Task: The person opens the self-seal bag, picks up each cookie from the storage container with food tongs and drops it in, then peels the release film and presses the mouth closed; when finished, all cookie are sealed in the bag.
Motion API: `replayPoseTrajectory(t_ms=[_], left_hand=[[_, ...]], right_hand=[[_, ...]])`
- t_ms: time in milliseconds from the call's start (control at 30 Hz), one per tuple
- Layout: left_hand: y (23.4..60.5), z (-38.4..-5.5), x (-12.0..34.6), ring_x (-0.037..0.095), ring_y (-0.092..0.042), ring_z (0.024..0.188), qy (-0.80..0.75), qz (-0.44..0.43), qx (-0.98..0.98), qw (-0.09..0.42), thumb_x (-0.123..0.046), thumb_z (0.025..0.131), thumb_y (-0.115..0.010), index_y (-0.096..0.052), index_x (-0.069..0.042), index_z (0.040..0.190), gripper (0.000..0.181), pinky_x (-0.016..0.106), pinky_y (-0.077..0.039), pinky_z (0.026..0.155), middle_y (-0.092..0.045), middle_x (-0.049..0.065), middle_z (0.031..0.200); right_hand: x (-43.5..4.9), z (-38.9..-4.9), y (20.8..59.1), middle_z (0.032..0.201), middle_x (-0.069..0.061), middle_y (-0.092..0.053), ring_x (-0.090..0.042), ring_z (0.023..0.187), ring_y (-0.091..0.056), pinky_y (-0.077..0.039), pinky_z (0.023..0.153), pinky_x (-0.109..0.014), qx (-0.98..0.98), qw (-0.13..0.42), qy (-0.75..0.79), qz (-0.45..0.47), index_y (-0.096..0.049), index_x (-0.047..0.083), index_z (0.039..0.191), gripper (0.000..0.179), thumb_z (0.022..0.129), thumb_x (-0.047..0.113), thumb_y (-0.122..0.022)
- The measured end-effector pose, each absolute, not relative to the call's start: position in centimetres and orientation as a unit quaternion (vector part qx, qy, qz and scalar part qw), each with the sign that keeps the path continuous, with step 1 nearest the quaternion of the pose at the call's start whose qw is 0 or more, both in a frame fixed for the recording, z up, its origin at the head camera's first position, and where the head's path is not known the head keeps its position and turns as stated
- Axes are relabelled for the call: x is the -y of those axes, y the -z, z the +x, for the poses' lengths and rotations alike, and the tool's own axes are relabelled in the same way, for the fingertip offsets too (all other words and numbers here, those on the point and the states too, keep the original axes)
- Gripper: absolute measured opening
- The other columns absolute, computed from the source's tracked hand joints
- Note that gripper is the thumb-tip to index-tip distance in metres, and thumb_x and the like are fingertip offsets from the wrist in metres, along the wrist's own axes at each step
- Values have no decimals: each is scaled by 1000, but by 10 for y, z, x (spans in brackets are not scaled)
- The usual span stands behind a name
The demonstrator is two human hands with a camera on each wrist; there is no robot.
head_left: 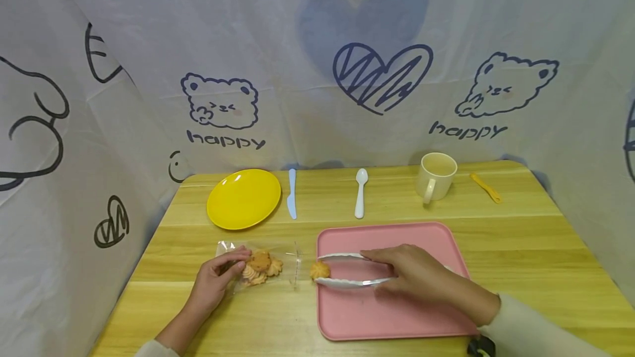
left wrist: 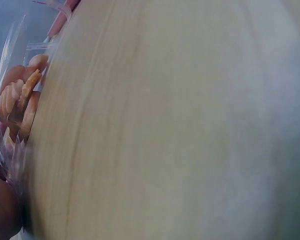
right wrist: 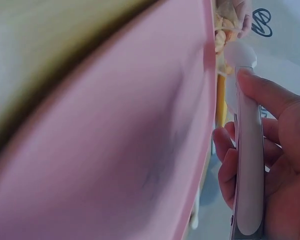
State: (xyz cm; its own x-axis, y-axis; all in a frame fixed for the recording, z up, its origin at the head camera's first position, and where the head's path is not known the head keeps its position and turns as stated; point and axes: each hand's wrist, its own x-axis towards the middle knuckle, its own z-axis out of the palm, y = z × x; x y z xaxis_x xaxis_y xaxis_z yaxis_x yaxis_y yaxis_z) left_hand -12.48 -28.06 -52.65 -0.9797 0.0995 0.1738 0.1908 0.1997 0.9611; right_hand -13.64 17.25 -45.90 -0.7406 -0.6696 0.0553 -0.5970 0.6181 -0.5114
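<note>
Lower centre: right hand [head_left: 414, 273] grips tongs [head_left: 344, 284], one cookie [head_left: 319, 270] out, between tips; lower left: left hand [head_left: 212, 281] pinches clear plastic bag [head_left: 290, 275], several cookies [head_left: 260, 262] left inside.

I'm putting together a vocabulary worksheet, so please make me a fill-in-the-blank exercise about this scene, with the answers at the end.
1. The right hand holds a pair of ____ with a single cookie between the tips.
2. The clear bag of cookies is gripped by the person's ____.
3. The rectangular tray beneath the right hand is ____ in colour.
4. The round plate is ____ in colour.

Missing words: tongs; left hand; pink; yellow.
</note>
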Motion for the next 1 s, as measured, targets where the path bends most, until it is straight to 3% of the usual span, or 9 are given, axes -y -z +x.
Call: replayPoseTrajectory(t_ms=[33, 267, 333, 467, 567, 700, 1000], left_hand=[[527, -125, 281, 2, -55, 133, 626, -94, 774, 36, -3, 100, -66, -70, 12, 118, 23, 12, -46, 107, -73, 14, 126], [527, -125, 281, 2, -56, 133, 624, -94, 775, 37, -3, 100, -66, -71, 11, 118, 23, 12, -46, 107, -73, 12, 125], [527, -125, 281, 2, -56, 133, 623, -95, 775, 37, -3, 100, -66, -71, 11, 118, 23, 12, -46, 107, -73, 12, 125], [528, -125, 281, 3, -56, 132, 623, -99, 775, 38, -2, 100, -66, -70, 12, 117, 22, 12, -46, 107, -73, 11, 125], [529, -125, 281, 4, -56, 133, 624, -105, 773, 41, -1, 99, -66, -70, 12, 117, 22, 13, -45, 108, -73, 11, 125], [530, -125, 281, 4, -56, 133, 628, -107, 769, 46, 1, 99, -66, -70, 13, 117, 22, 13, -45, 109, -75, 7, 123], [530, -125, 280, 6, -58, 132, 641, -102, 759, 49, 2, 98, -66, -68, 15, 117, 23, 14, -45, 109, -76, 6, 121]], right_hand=[[-168, -139, 459, 108, 11, -73, -1, 71, -49, -45, 69, -21, -896, 70, 258, -354, -60, 17, 147, 66, 88, 38, -83], [-132, -153, 458, 104, 5, -74, -5, 71, -47, -43, 67, -25, -895, 65, 255, -359, -60, 18, 147, 67, 88, 37, -83], [-121, -157, 460, 90, 6, -70, -5, 69, -45, -43, 65, -25, -898, 63, 248, -359, -60, 17, 147, 67, 88, 37, -83], [-103, -161, 464, 87, 4, -70, -7, 71, -47, -44, 66, -28, -901, 63, 243, -355, -60, 18, 147, 66, 88, 39, -83], [-93, -163, 469, 111, 1, -76, -10, 82, -58, -51, 72, -31, -897, 61, 251, -358, -61, 17, 146, 65, 88, 38, -82], [-83, -165, 474, 131, 0, -71, -17, 105, -69, -58, 87, -39, -894, 59, 254, -363, -62, 16, 145, 62, 90, 38, -80], [-79, -167, 475, 130, -2, -72, -20, 110, -69, -59, 90, -42, -896, 68, 256, -356, -61, 14, 145, 64, 90, 37, -81]])
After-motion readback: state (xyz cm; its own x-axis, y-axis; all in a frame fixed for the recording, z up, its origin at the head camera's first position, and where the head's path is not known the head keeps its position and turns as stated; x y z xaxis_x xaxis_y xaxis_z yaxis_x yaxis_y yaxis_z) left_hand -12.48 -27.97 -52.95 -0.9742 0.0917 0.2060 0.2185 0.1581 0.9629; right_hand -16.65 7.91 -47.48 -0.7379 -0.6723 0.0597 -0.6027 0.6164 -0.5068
